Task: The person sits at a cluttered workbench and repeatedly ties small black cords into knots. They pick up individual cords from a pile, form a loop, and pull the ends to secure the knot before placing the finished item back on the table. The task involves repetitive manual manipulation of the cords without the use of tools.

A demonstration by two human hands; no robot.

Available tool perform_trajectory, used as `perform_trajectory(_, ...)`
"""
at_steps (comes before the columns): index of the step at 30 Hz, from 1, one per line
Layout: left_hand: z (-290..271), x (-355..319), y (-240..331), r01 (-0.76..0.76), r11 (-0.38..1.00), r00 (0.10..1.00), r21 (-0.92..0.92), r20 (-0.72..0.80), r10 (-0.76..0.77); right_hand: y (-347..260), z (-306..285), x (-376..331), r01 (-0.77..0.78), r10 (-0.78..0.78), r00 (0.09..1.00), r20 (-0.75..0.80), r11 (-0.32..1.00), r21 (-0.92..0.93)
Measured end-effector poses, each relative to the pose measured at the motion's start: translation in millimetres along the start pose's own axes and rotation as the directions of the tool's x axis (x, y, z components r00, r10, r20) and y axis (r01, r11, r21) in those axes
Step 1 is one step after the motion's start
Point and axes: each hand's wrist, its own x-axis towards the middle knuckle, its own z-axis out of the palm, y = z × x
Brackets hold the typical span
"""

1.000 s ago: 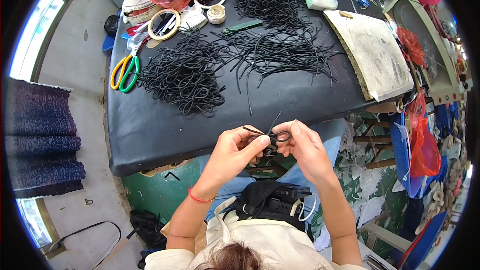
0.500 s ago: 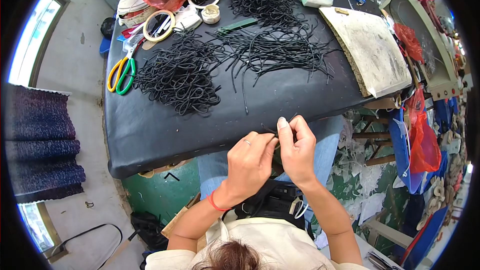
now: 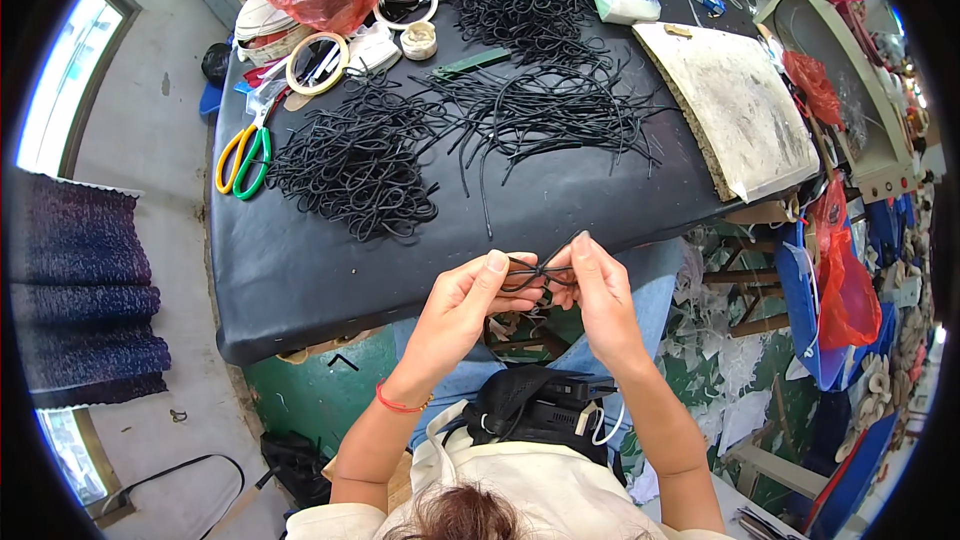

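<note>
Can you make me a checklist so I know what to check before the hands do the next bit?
1. Left hand has the cord: ok, it holds the looped side.
2. Right hand has the cord: ok, it holds the other side.
3. Cord tight in the middle: cannot tell. The strands cross there, but it's too small to see.
4. Scissors away from the hands: ok, they lie near the table's left edge.
5. Scissors' blades shut: cannot tell, they don't show clearly.
6. Piles kept apart: not ok, the left pile runs into the middle pile.
</note>
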Motion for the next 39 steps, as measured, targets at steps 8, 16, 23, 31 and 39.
perform_trajectory(8,-2.4,-0.8,-8.7,-0.037,0.986,0.994,0.165,-0.094,0.053,6.2,-2.2,3.7,-0.014,0.013,0.996,0.086,1.000,0.012)
perform_trajectory(16,-97.8,31.7,77.1,0.090,0.286,0.483,0.954,-0.293,0.825,-14.6,-21.1,82.4,0.521,-0.631,0.768,0.113,0.512,-0.682)
perform_trajectory(23,-70.9,34.2,73.2,0.057,0.043,0.335,0.997,-0.060,0.940,-12.0,-16.9,132.2,0.525,-0.665,0.684,0.300,0.163,-0.835)
perform_trajectory(31,-3.0,64.1,43.4,-0.430,0.095,0.579,0.898,0.193,0.792,-51.5,-1.2,84.8,0.703,-0.674,0.627,0.390,0.274,-0.657)
perform_trajectory(39,-21.2,23.9,55.4,-0.113,0.935,0.994,0.335,0.042,0.105,-60.8,-23.4,35.4,0.621,-0.763,0.614,0.201,0.310,-0.720)
